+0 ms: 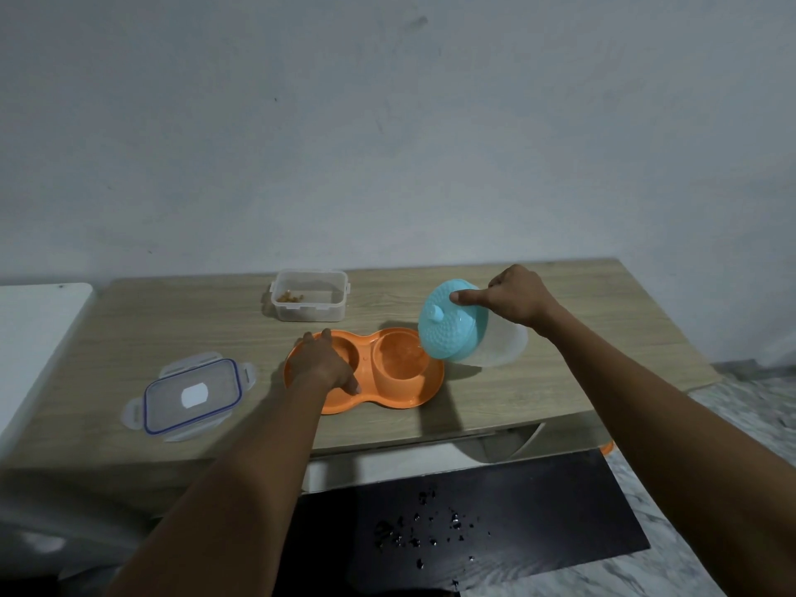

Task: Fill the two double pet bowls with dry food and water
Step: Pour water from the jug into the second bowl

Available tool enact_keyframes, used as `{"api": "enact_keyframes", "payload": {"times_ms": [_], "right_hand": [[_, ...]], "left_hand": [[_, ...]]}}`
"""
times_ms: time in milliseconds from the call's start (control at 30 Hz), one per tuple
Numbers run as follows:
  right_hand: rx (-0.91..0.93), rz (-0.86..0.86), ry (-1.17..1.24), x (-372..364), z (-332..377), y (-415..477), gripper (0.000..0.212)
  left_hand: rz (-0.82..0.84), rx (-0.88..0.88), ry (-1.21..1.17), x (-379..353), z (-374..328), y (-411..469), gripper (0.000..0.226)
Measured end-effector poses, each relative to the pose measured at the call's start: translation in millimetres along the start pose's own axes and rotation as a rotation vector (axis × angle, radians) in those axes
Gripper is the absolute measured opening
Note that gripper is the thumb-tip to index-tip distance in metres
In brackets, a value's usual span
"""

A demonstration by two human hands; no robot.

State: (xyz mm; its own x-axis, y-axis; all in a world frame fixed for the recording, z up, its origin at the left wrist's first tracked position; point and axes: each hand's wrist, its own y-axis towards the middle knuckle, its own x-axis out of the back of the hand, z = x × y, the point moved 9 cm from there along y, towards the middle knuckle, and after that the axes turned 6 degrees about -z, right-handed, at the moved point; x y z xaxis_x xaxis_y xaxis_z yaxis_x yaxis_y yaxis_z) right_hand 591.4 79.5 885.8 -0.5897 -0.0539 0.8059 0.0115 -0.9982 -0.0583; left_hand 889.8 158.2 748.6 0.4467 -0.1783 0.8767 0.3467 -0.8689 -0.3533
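An orange double pet bowl (400, 398) sits on the wooden table (172, 321). My left hand (321, 364) rests over its left cup and rim, fingers spread. My right hand (514, 301) holds a clear water jug (502, 344) with a turquoise lid (450, 325), tilted to the left over the bowl's right cup (398, 355); the index finger presses on the lid. Water shows in that right cup. The left cup is mostly hidden by my hand.
A clear food container (310, 295) with a few kibbles stands behind the bowl. Its blue-rimmed lid (191, 394) lies at the front left. A black mat (474, 523) with dark specks lies on the floor below the table edge.
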Motion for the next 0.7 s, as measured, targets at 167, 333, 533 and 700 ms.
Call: {"api": "enact_keyframes", "payload": {"times_ms": [167, 333, 533, 700], "right_hand": [[0.015, -0.001, -0.011, 1.3, 2.7, -0.9, 0.067], [0.013, -0.008, -0.012, 4.4, 4.1, -1.3, 0.067], [0.026, -0.01, -0.023, 5.6, 6.4, -1.5, 0.067], [0.031, -0.011, -0.039, 7.1, 6.1, 0.8, 0.065]], "left_hand": [[0.002, 0.001, 0.009, 0.1, -0.2, -0.3, 0.132], [0.004, -0.011, 0.026, 0.2, -1.8, -0.2, 0.132], [0.001, -0.001, 0.026, 0.1, -0.8, -0.4, 0.132], [0.0, -0.008, 0.035, 0.7, -2.2, -1.2, 0.131]]}}
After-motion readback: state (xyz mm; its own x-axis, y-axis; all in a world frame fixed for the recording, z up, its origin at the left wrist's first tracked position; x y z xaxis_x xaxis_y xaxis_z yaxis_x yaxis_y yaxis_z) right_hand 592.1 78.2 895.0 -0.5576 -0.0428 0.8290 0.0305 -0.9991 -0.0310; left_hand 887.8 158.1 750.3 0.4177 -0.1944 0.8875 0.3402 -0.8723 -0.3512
